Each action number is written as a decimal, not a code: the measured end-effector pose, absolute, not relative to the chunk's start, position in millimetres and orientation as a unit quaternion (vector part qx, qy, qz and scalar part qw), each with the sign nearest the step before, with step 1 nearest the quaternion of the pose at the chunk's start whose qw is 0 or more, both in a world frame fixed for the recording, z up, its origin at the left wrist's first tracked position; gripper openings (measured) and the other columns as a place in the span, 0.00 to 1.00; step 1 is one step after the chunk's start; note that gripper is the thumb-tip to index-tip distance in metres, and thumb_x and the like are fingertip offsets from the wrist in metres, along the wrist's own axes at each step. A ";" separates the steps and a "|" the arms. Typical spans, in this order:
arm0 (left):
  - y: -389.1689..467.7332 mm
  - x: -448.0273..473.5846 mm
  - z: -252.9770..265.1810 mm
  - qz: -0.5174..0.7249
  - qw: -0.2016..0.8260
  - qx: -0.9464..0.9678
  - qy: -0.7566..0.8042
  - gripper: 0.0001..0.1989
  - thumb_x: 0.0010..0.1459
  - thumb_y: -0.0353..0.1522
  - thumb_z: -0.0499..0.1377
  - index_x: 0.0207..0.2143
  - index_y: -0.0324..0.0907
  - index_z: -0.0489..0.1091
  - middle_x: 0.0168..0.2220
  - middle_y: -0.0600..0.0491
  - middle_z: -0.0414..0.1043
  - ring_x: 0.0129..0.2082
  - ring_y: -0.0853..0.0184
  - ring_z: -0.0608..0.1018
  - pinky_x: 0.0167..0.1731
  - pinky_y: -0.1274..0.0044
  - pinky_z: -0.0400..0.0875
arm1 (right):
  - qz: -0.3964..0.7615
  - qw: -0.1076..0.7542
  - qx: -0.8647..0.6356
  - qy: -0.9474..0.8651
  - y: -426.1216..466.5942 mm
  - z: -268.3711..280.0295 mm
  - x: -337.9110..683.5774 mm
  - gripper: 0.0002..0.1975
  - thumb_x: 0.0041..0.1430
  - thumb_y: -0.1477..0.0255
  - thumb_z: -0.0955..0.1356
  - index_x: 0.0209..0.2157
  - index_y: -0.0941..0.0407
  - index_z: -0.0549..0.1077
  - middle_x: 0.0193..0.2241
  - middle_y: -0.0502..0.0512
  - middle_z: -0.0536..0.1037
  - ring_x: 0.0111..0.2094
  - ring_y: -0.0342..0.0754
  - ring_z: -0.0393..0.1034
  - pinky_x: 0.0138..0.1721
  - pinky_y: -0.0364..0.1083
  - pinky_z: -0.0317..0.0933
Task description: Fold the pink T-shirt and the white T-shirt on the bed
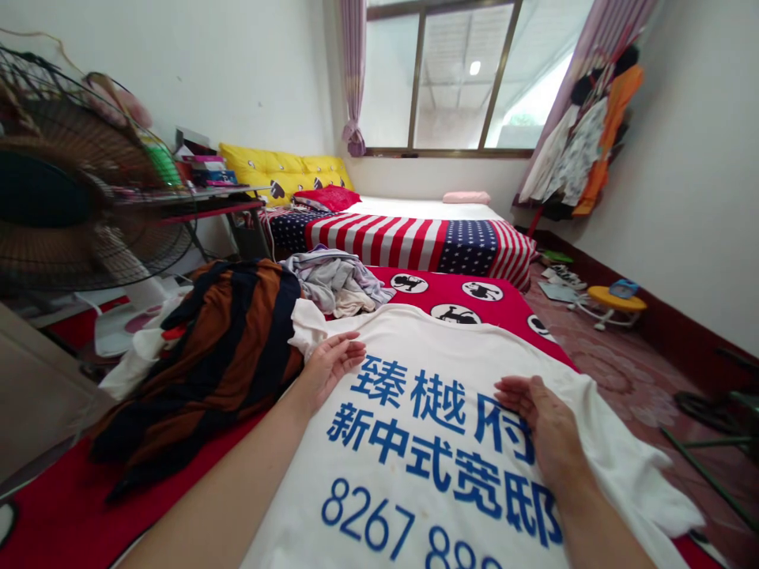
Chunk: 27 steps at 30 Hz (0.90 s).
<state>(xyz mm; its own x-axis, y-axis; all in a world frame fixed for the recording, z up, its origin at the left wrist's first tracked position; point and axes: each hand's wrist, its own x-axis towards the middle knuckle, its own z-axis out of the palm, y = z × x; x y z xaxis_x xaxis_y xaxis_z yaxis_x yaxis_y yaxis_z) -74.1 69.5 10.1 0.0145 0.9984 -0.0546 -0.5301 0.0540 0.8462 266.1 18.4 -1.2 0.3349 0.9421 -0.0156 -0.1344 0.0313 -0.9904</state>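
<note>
A white T-shirt (436, 344) lies spread out in front of me, printed with blue characters and a phone number. Its lower part runs out of view at the bottom. My left hand (333, 365) is over the shirt's left side, near its left sleeve (308, 322), fingers loosely extended and gripping nothing. On the right, my right hand (542, 419) hovers at or just above the print, fingers slightly bent and apart from the thumb, holding nothing. Whether either hand touches the fabric is unclear. Beneath the shirt is a red cover (501, 310) with black-and-white round figures.
Left of the shirt lies a brown and dark striped garment (237, 340), with a heap of light clothes (337, 280) behind it. A large fan (77, 190) stands at far left. Beyond is a bed (391, 241); a yellow stool (617, 298) and hanging clothes (587, 150) are right.
</note>
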 end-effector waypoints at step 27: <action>122.9 -126.6 97.2 0.331 0.094 0.699 0.627 0.13 0.42 0.24 0.63 0.12 0.40 0.63 0.23 0.48 0.70 0.48 0.53 0.71 0.51 0.71 0.58 | 0.425 0.620 -0.531 -0.391 19.2 -1.2 266.2 0.23 0.52 0.50 0.68 0.33 0.58 0.76 0.31 0.55 0.80 0.31 0.47 0.75 0.36 0.44 0.69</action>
<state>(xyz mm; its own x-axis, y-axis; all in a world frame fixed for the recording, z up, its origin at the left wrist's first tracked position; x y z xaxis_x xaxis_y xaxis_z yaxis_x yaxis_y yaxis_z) -126.6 122.9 97.2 -0.0043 0.9386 0.3451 0.8139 -0.1972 0.5465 266.2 19.2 -1.2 0.3329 0.9423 0.0344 -0.1121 0.0758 -0.9908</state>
